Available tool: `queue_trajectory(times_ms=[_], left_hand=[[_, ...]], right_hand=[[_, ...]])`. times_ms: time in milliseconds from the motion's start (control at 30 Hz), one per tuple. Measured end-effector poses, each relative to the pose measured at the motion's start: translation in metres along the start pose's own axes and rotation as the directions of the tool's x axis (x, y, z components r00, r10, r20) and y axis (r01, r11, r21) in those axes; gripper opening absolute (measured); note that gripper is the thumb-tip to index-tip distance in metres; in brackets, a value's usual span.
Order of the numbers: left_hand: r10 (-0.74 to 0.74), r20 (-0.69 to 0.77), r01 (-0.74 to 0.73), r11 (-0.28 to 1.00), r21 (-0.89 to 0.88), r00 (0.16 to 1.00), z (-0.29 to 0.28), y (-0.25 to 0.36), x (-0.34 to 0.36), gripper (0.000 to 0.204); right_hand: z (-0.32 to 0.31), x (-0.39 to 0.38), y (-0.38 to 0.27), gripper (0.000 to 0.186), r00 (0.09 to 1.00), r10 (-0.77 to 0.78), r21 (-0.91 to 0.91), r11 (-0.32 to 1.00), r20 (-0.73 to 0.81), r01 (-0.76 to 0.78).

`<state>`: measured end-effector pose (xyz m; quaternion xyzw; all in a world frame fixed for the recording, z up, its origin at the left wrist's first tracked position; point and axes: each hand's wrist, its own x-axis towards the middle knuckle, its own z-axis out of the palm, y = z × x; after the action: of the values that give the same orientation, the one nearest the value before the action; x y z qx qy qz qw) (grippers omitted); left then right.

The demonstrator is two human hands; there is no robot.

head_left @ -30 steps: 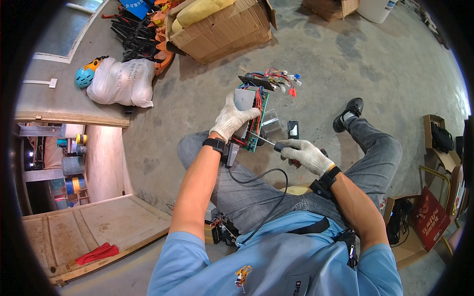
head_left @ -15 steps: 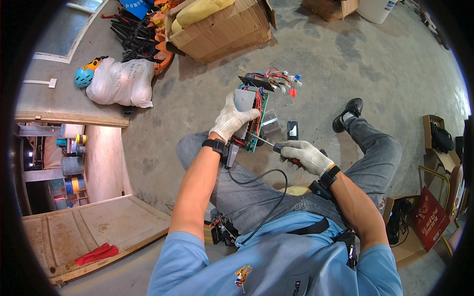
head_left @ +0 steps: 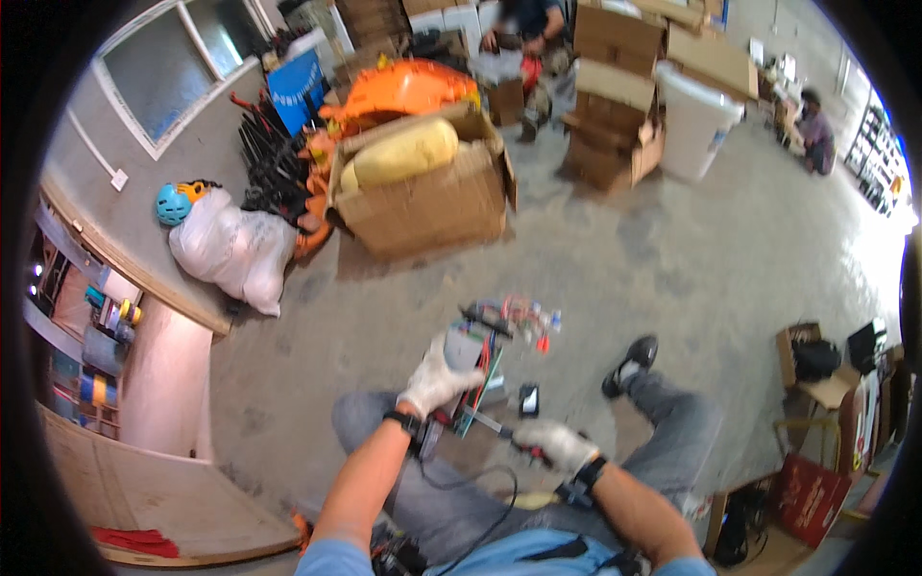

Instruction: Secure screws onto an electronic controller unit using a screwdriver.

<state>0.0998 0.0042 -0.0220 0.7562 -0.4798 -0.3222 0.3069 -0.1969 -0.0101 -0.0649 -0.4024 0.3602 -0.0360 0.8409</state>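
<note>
My left hand (head_left: 439, 379), in a white work glove, is closed around an electronic unit with a grey metal plate (head_left: 465, 349) and a green circuit board along its right side. Red wires run along the board, and a bundle of loose wires with coloured connectors (head_left: 523, 315) spreads out at the far end. My right hand (head_left: 559, 444), gloved too, grips a screwdriver (head_left: 487, 420). Its shaft points left at the near end of the board; whether the tip touches is too blurred to tell. Beside the unit lies a small black box (head_left: 529, 400) with a white label.
My bent legs (head_left: 663, 408) frame the work on the concrete floor. Ahead stand a cardboard box (head_left: 423, 211) with yellow items and a white bin (head_left: 693, 125). A stuffed white bag (head_left: 235, 252) lies left. Two people (head_left: 816, 134) (head_left: 538, 38) are at the back.
My view has tilted up, so the room's far part and two people now show. Both hands keep their hold on the unit and the screwdriver.
</note>
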Motion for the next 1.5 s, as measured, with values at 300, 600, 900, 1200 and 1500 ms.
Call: queue_trajectory(times_ms=[300, 600, 900, 1200, 1500], left_hand=[[-0.048, 0.049, 0.048, 0.999, -0.007, 0.998, 0.008, 0.004, 0.003, 0.119], [-0.063, 0.072, 0.060, 0.997, 0.038, 0.995, 0.008, -0.002, 0.008, 0.117], [-0.127, 0.055, 0.124, 0.991, 0.044, 0.990, 0.006, 0.006, 0.003, 0.118], [-0.171, -0.019, 0.171, 0.985, 0.029, 0.985, 0.008, -0.001, 0.003, 0.120], [-0.184, -0.024, 0.185, 0.976, 0.112, 0.983, 0.010, -0.008, 0.007, 0.119]], right_hand=[[-0.009, 0.006, 0.008, 0.037, 0.996, 0.088, 0.073, 0.993, 0.007, -0.088], [0.008, -0.009, -0.017, 0.046, 0.995, -0.067, -0.429, 0.903, -0.073, 0.029], [-0.019, 0.002, 0.000, 0.038, 0.983, -0.110, 0.060, 0.991, -0.148, 0.120], [-0.030, 0.011, 0.012, 0.046, 0.979, 0.038, 0.063, 0.998, -0.199, -0.026], [-0.022, 0.002, 0.005, 0.051, 0.980, 0.171, -0.077, 0.981, -0.099, -0.179]])
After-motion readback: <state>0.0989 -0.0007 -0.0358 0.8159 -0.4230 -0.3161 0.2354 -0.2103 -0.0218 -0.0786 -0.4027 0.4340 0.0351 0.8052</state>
